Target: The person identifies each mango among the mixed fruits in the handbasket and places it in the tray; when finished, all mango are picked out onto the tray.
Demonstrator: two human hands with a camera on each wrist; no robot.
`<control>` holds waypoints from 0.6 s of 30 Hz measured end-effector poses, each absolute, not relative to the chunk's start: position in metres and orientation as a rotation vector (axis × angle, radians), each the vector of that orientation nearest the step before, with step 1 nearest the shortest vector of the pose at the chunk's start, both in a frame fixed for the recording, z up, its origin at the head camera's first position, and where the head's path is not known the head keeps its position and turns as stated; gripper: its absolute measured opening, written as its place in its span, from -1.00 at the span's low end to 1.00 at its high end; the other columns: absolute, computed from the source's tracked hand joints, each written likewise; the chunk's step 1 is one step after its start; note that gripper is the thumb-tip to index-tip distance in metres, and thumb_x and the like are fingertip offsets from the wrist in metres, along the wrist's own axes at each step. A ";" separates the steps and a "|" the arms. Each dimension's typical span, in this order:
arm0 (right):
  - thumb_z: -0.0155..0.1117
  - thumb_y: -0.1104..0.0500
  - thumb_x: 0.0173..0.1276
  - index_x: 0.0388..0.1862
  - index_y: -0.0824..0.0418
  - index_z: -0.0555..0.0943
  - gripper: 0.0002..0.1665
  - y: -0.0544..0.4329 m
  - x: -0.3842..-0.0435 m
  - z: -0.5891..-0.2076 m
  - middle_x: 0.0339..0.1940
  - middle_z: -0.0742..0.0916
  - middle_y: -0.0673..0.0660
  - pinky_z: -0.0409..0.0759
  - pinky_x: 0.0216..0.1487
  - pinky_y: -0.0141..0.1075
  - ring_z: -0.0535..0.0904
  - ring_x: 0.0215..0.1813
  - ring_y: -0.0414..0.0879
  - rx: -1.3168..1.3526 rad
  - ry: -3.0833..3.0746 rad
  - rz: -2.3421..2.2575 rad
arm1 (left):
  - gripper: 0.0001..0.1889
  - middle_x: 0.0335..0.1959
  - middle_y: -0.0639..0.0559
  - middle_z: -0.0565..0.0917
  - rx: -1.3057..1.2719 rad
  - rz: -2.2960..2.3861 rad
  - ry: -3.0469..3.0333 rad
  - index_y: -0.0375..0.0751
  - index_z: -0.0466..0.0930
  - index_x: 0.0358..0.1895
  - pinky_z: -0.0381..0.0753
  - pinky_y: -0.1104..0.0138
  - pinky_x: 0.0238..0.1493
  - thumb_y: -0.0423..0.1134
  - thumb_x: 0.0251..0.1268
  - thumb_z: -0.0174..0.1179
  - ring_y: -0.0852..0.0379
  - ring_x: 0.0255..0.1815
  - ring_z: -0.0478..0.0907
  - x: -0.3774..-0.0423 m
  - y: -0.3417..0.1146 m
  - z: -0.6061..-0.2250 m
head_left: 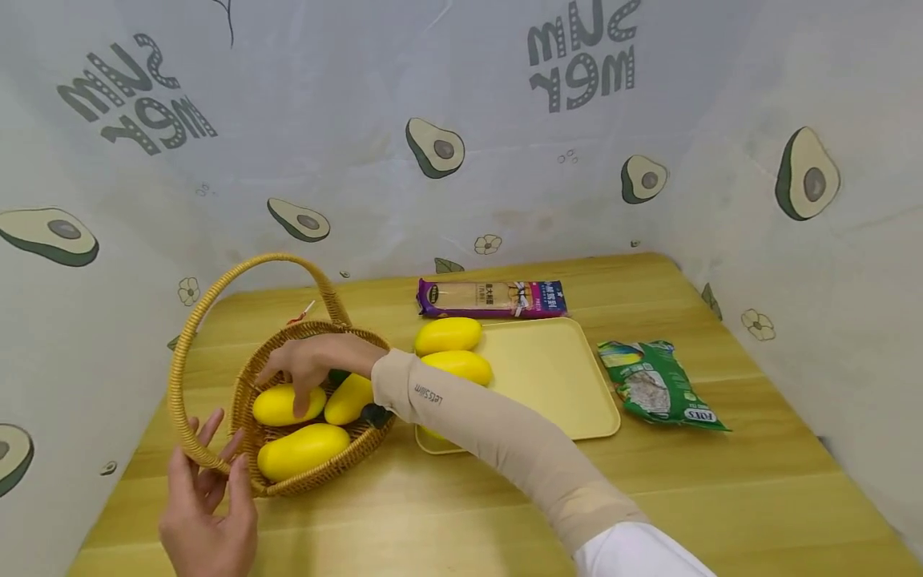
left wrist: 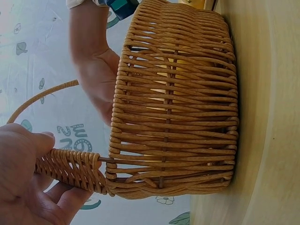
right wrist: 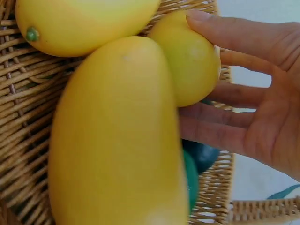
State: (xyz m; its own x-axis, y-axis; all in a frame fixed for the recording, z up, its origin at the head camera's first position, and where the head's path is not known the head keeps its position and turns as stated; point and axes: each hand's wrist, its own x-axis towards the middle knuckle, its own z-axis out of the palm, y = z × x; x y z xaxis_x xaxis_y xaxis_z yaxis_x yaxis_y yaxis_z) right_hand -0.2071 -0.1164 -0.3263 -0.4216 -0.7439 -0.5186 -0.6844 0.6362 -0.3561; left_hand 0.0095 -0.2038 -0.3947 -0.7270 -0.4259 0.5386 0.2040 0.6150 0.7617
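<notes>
Okay, counting from where I'm standing: one wicker basket (head_left: 324, 473) with three yellow fruits (head_left: 303, 451) in it, plus at least one dark green thing (right wrist: 190, 183), too covered up for a proper tally. One tray (head_left: 548, 369), two more yellow fruits (head_left: 447, 335) in plain sight there and a sliver of yellow (head_left: 433, 433) I can't number. One purple-edged packet (head_left: 490, 300), one green bag (head_left: 652, 389).

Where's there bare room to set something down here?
Bare: the right side of the tray, between the yellow fruits and green bag; also the table in front of that bag. Crowded: the wicker basket, holding more fruits beside the right hand.
</notes>
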 end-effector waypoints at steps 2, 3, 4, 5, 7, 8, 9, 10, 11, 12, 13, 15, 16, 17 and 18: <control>0.57 -0.01 0.42 0.79 -0.27 0.18 0.09 -0.111 -0.207 -0.321 0.65 0.44 -0.14 0.55 0.32 -0.53 0.40 0.57 -0.31 -1.148 2.183 -0.127 | -0.16 0.45 -0.16 0.62 0.188 -1.118 -2.114 -0.07 0.29 0.68 0.59 0.72 0.06 -0.70 0.40 0.22 0.69 0.09 0.60 0.010 -0.203 -0.396; 0.57 0.01 0.43 0.79 -0.25 0.19 0.08 -0.107 -0.207 -0.317 0.63 0.47 -0.13 0.55 0.31 -0.54 0.40 0.56 -0.31 -1.169 2.177 -0.132 | -0.16 0.45 -0.16 0.62 0.195 -1.117 -2.114 -0.06 0.29 0.68 0.58 0.72 0.06 -0.69 0.41 0.22 0.70 0.08 0.60 0.010 -0.204 -0.396; 0.57 0.02 0.44 0.79 -0.23 0.20 0.07 -0.103 -0.208 -0.312 0.62 0.48 -0.12 0.54 0.32 -0.55 0.40 0.56 -0.31 -1.195 2.175 -0.127 | -0.16 0.45 -0.15 0.62 0.199 -1.116 -2.113 -0.05 0.29 0.68 0.58 0.72 0.06 -0.69 0.41 0.22 0.70 0.08 0.59 0.010 -0.204 -0.396; 0.56 0.04 0.45 0.79 -0.18 0.21 0.06 -0.098 -0.208 -0.306 0.62 0.48 -0.11 0.53 0.33 -0.55 0.40 0.57 -0.30 -1.230 2.164 -0.121 | -0.17 0.45 -0.15 0.62 0.200 -1.116 -2.111 -0.06 0.29 0.68 0.58 0.73 0.06 -0.69 0.42 0.22 0.71 0.08 0.59 0.010 -0.204 -0.396; 0.54 0.08 0.47 0.77 -0.11 0.25 0.01 -0.087 -0.208 -0.292 0.62 0.49 -0.09 0.51 0.36 -0.55 0.38 0.58 -0.29 -1.288 2.148 -0.108 | -0.18 0.45 -0.15 0.62 0.194 -1.125 -2.105 -0.08 0.29 0.67 0.59 0.72 0.06 -0.68 0.42 0.21 0.70 0.08 0.60 0.009 -0.204 -0.395; 0.53 0.10 0.48 0.76 -0.07 0.27 -0.02 -0.080 -0.208 -0.285 0.62 0.49 -0.08 0.50 0.38 -0.55 0.38 0.58 -0.27 -1.322 2.139 -0.105 | -0.19 0.45 -0.15 0.62 0.190 -1.130 -2.102 -0.09 0.30 0.67 0.59 0.72 0.06 -0.69 0.42 0.21 0.69 0.08 0.60 0.009 -0.204 -0.395; 0.52 0.12 0.49 0.75 -0.03 0.29 -0.05 -0.073 -0.209 -0.279 0.62 0.50 -0.06 0.49 0.39 -0.55 0.38 0.59 -0.25 -1.352 2.131 -0.112 | -0.20 0.46 -0.15 0.62 0.186 -1.135 -2.099 -0.11 0.30 0.67 0.59 0.71 0.06 -0.68 0.42 0.20 0.69 0.08 0.60 0.008 -0.203 -0.395; 0.52 0.13 0.49 0.74 0.02 0.31 -0.07 -0.064 -0.209 -0.273 0.62 0.51 -0.03 0.48 0.41 -0.54 0.39 0.59 -0.21 -1.396 2.121 -0.116 | -0.20 0.46 -0.16 0.62 0.182 -1.138 -2.095 -0.12 0.31 0.66 0.60 0.71 0.06 -0.69 0.42 0.20 0.68 0.08 0.60 0.008 -0.203 -0.395; 0.51 0.14 0.50 0.73 0.05 0.32 -0.08 -0.055 -0.208 -0.267 0.62 0.51 -0.01 0.48 0.42 -0.52 0.39 0.59 -0.18 -1.428 2.116 -0.122 | -0.21 0.45 -0.16 0.62 0.179 -1.140 -2.093 -0.14 0.31 0.66 0.60 0.71 0.06 -0.69 0.41 0.20 0.69 0.08 0.60 0.008 -0.203 -0.395; 0.51 0.15 0.50 0.73 0.07 0.34 -0.10 -0.044 -0.208 -0.262 0.62 0.51 0.00 0.48 0.43 -0.51 0.39 0.59 -0.17 -1.451 2.115 -0.138 | -0.21 0.45 -0.17 0.62 0.178 -1.141 -2.091 -0.15 0.31 0.66 0.60 0.71 0.06 -0.70 0.41 0.20 0.69 0.08 0.60 0.008 -0.203 -0.395; 0.52 0.17 0.49 0.71 0.08 0.36 -0.11 -0.033 -0.207 -0.257 0.62 0.51 0.02 0.49 0.44 -0.47 0.40 0.58 -0.15 -1.473 2.117 -0.167 | -0.21 0.45 -0.17 0.62 0.180 -1.138 -2.091 -0.15 0.32 0.65 0.59 0.71 0.06 -0.70 0.40 0.20 0.70 0.07 0.60 0.008 -0.202 -0.395; 0.53 0.20 0.48 0.70 0.10 0.38 -0.12 -0.009 -0.203 -0.249 0.64 0.50 0.03 0.52 0.46 -0.41 0.44 0.55 -0.10 -1.486 2.126 -0.242 | -0.21 0.45 -0.17 0.62 0.189 -1.139 -2.089 -0.15 0.32 0.65 0.59 0.72 0.05 -0.70 0.40 0.21 0.71 0.06 0.59 0.009 -0.202 -0.396; 0.54 0.22 0.46 0.69 0.12 0.39 -0.12 0.005 -0.201 -0.246 0.64 0.50 0.04 0.53 0.45 -0.39 0.47 0.53 -0.08 -1.490 2.132 -0.288 | -0.21 0.45 -0.17 0.62 0.193 -1.143 -2.086 -0.15 0.33 0.65 0.59 0.72 0.04 -0.69 0.40 0.21 0.70 0.06 0.60 0.009 -0.202 -0.396; 0.54 0.23 0.45 0.69 0.12 0.39 -0.11 0.018 -0.199 -0.243 0.65 0.48 0.05 0.54 0.46 -0.37 0.48 0.52 -0.07 -1.473 2.138 -0.339 | -0.21 0.45 -0.16 0.62 0.200 -1.144 -2.089 -0.14 0.33 0.65 0.59 0.73 0.04 -0.69 0.40 0.21 0.70 0.05 0.60 0.010 -0.201 -0.396; 0.55 0.24 0.44 0.68 0.14 0.40 -0.11 0.033 -0.196 -0.241 0.65 0.48 0.07 0.54 0.48 -0.35 0.50 0.51 -0.04 -1.474 2.146 -0.390 | -0.21 0.45 -0.15 0.62 0.208 -1.144 -2.092 -0.13 0.32 0.65 0.59 0.73 0.03 -0.68 0.40 0.21 0.70 0.05 0.61 0.010 -0.201 -0.396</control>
